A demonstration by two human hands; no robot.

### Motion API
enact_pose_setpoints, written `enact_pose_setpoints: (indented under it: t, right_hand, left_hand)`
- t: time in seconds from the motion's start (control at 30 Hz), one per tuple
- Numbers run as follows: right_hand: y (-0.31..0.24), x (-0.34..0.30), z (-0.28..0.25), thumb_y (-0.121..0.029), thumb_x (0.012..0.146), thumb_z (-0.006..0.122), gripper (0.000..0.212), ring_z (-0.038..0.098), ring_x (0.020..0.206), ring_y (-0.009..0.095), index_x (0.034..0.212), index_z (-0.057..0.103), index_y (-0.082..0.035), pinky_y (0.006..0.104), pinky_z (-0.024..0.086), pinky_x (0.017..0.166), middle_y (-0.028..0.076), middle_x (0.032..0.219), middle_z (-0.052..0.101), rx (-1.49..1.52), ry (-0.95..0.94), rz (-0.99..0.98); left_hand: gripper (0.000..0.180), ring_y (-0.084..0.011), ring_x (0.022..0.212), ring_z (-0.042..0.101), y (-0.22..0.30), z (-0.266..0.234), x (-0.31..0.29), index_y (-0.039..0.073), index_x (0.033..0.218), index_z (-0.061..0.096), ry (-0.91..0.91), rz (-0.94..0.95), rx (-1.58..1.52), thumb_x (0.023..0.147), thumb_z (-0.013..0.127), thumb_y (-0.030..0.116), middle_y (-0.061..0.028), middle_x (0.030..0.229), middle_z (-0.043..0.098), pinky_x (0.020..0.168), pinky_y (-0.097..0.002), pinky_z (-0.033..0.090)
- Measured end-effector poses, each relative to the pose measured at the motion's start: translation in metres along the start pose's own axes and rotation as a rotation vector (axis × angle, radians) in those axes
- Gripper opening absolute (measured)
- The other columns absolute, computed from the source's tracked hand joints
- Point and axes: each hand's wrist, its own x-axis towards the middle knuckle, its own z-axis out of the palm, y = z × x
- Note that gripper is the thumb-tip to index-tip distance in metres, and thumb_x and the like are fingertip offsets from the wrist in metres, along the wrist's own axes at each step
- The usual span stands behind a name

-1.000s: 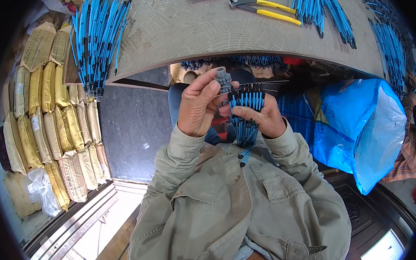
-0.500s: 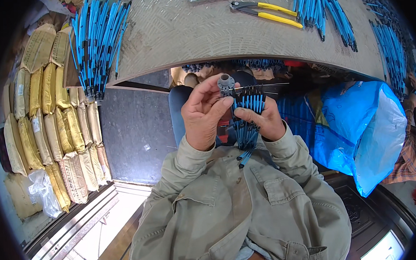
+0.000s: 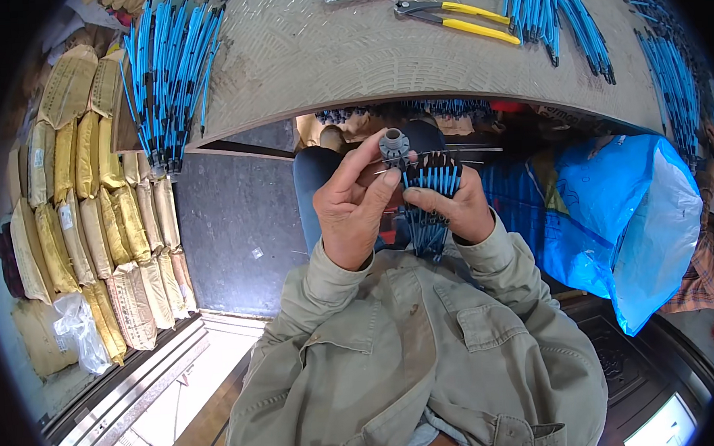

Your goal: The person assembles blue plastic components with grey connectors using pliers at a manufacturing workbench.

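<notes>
Now that the grey fitting, upper centre, has tipped mouth-to-camera, left hand pinches it, side seemingly toward the wires, right hand clamped on blue rods.

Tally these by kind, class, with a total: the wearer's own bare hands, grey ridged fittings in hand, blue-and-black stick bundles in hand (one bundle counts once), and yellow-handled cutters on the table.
Bare hands, left hand and right hand: 2
Grey ridged fitting: 1
Blue-and-black stick bundle: 1
Yellow-handled cutters: 1
Total: 5
</notes>
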Motion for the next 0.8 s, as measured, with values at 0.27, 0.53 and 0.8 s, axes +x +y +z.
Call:
enact_pose_setpoints:
  t: [0.27, 0.53, 0.8]
  right_hand:
    - [0.001, -0.001, 0.002, -0.007, 0.081, 0.064, 0.029, 0.061, 0.081, 0.011, 0.108, 0.056, 0.001, 0.0239, 0.049, 0.072, 0.007, 0.091, 0.065, -0.083, 0.019, -0.062]
    - [-0.005, 0.009, 0.006, -0.007, 0.078, 0.067, 0.028, 0.053, 0.073, 0.004, 0.104, 0.059, 0.000, 0.0199, 0.043, 0.064, -0.001, 0.085, 0.062, 0.090, -0.059, 0.036]
    - [0.000, 0.020, 0.007, -0.007, 0.080, 0.063, 0.030, 0.054, 0.075, 0.007, 0.107, 0.052, -0.003, 0.0209, 0.045, 0.067, 0.004, 0.091, 0.057, 0.011, -0.156, -0.051]
  left_hand:
    - [0.041, -0.0124, 0.092, 0.058, -0.009, 0.003, -0.002, -0.005, 0.121, 0.048, 0.081, 0.074, -0.020, 0.081, 0.059, -0.003, -0.0086, 0.106, 0.058, 0.077, -0.0234, 0.049]
    - [0.035, -0.0092, 0.082, 0.057, -0.010, 0.001, 0.000, -0.006, 0.115, 0.053, 0.232, 0.084, 0.047, 0.082, 0.062, 0.003, -0.0075, 0.101, 0.061, 0.070, -0.0197, 0.046]
    - [0.034, -0.0091, 0.084, 0.055, -0.006, -0.007, 0.002, -0.006, 0.114, 0.054, 0.236, -0.033, -0.063, 0.084, 0.061, 0.008, -0.0062, 0.098, 0.060, 0.074, -0.0203, 0.044]
